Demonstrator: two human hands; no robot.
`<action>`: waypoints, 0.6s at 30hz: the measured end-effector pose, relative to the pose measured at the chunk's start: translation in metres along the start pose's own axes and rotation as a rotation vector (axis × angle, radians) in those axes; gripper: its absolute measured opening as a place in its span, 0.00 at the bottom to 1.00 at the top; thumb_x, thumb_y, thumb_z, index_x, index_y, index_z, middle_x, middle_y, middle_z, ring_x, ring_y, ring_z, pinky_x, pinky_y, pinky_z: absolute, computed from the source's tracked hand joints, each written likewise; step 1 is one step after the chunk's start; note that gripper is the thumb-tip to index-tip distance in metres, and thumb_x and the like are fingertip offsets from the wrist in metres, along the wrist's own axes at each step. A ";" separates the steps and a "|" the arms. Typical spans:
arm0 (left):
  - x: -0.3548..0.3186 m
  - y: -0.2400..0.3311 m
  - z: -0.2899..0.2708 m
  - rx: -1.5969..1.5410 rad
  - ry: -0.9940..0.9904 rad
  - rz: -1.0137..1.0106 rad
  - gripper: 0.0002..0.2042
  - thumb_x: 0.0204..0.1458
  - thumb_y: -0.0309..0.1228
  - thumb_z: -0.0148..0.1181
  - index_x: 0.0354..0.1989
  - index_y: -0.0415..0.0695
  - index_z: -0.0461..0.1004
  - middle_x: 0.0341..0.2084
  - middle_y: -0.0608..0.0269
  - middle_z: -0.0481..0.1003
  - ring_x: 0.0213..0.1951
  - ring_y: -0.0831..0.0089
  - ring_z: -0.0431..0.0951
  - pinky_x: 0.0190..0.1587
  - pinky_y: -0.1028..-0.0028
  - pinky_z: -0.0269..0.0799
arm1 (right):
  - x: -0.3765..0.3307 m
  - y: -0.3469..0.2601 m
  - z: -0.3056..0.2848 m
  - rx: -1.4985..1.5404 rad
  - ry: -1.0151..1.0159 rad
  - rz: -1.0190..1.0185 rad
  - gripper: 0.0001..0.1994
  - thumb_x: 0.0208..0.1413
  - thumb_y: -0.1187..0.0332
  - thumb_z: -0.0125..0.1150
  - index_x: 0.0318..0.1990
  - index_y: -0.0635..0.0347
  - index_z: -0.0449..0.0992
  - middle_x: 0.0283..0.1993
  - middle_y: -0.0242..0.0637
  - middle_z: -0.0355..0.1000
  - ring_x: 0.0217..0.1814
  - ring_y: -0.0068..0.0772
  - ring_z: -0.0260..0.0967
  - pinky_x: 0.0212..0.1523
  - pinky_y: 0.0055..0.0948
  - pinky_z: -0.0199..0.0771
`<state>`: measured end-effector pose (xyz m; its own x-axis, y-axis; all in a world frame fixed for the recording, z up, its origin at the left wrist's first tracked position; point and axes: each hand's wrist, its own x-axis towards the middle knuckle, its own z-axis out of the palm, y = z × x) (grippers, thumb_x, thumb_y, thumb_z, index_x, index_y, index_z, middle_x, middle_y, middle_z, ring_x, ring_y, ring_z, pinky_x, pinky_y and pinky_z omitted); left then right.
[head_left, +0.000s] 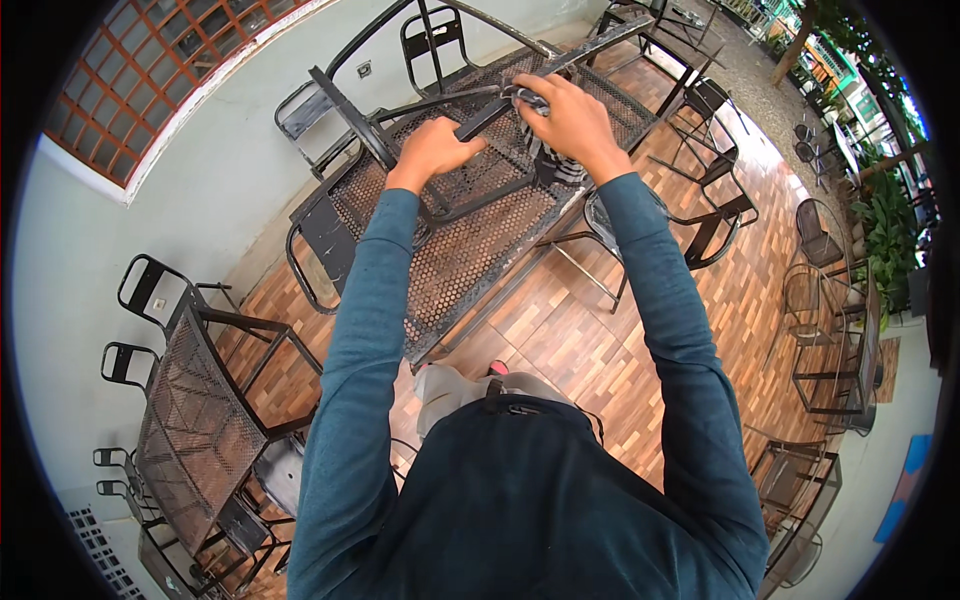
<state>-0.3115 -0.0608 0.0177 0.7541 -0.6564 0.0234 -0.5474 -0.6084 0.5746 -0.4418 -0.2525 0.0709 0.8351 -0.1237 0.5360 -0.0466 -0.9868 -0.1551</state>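
Note:
A black metal chair frame (349, 115) lies tipped over on a long black table (480, 255) with a perforated metal top. My left hand (435, 152) is closed around one of the frame's bars. Farther along that bar, my right hand (572, 122) pinches a small greyish piece against the metal, its kind mostly hidden by the fingers. Just below my right hand, a black-and-white striped thing (562, 170), perhaps cloth, rests on the tabletop. A flat dark chair panel (335, 232) shows at the table's left end.
Another mesh-topped table (190, 430) stands at the left with chairs around it. A black chair (715, 235) is close to the worked table's right side. More chairs (820, 235) and tables line the right, beside plants (885, 230). A pale wall (230, 170) bounds the left.

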 end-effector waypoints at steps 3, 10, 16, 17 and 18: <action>-0.008 -0.002 0.003 0.019 0.077 -0.018 0.24 0.47 0.53 0.66 0.33 0.40 0.85 0.24 0.50 0.82 0.32 0.53 0.84 0.41 0.59 0.77 | -0.005 -0.016 0.013 -0.018 0.006 0.049 0.17 0.61 0.53 0.62 0.55 0.41 0.78 0.46 0.37 0.80 0.44 0.49 0.79 0.41 0.45 0.80; -0.009 -0.007 0.013 0.023 0.208 0.006 0.21 0.45 0.51 0.65 0.33 0.43 0.86 0.27 0.45 0.82 0.33 0.48 0.83 0.42 0.56 0.79 | 0.006 -0.028 0.015 -0.086 0.065 0.112 0.17 0.61 0.51 0.62 0.54 0.41 0.80 0.38 0.37 0.82 0.40 0.48 0.81 0.37 0.44 0.79; -0.008 -0.010 0.009 0.034 0.160 0.027 0.23 0.46 0.53 0.64 0.31 0.42 0.86 0.28 0.46 0.82 0.34 0.48 0.84 0.44 0.55 0.80 | 0.027 0.026 -0.002 -0.239 0.219 0.179 0.16 0.61 0.53 0.63 0.53 0.43 0.83 0.45 0.38 0.79 0.42 0.47 0.80 0.39 0.45 0.79; -0.008 -0.010 0.009 0.029 0.141 0.020 0.23 0.47 0.53 0.64 0.32 0.42 0.86 0.28 0.45 0.82 0.35 0.48 0.84 0.44 0.54 0.80 | 0.028 0.028 -0.001 -0.272 0.229 0.133 0.15 0.61 0.55 0.63 0.52 0.44 0.83 0.46 0.36 0.78 0.42 0.47 0.80 0.39 0.45 0.79; -0.008 -0.010 0.008 0.025 0.134 0.024 0.23 0.47 0.53 0.64 0.32 0.42 0.86 0.28 0.45 0.82 0.35 0.48 0.84 0.44 0.54 0.80 | 0.027 0.029 0.002 -0.278 0.225 0.139 0.15 0.61 0.55 0.63 0.52 0.44 0.83 0.46 0.36 0.78 0.42 0.47 0.80 0.39 0.45 0.79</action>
<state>-0.3151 -0.0530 0.0051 0.7814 -0.6065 0.1465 -0.5734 -0.6054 0.5521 -0.4194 -0.2841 0.0794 0.6706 -0.2479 0.6992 -0.3240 -0.9458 -0.0246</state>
